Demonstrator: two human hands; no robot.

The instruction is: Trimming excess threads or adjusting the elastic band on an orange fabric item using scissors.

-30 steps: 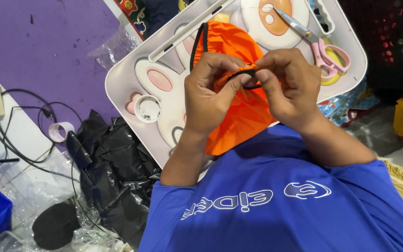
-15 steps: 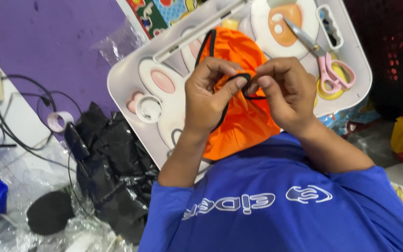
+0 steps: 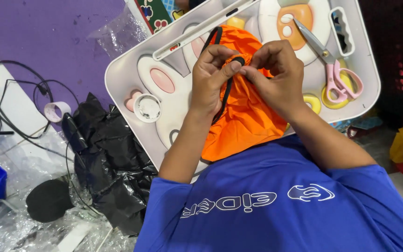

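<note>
1. Hands first: I see my left hand (image 3: 211, 79) and right hand (image 3: 278, 77) close together just above the middle of the frame, fingertips nearly meeting.
2. Both pinch the black cord (image 3: 225, 88) where it runs along the gathered edge of the orange bag (image 3: 243, 121); each hand is closed on cord and cloth together.
3. The bag lies under and between the hands. Its bunched top shows above my knuckles, and the rest spreads down toward my blue shirt (image 3: 281, 205) at the bottom of the frame.
4. A loop of the cord pokes out above the left hand, and another length hangs down past that hand's thumb over the orange cloth.
5. The bag rests on a white tray (image 3: 127, 84) with cartoon shapes, tilted across the upper middle of the frame.
6. On the tray, to the right of my right hand, lie scissors (image 3: 332, 70) with pink and yellow handles, apart from the hand.
7. A small round white lid (image 3: 147, 107) sits on the tray left of my left hand, not touching it.
8. Black plastic (image 3: 108, 158) is heaped at lower left beside the tray, with a tape roll (image 3: 55, 111) and cables (image 3: 10, 112) further left.
</note>
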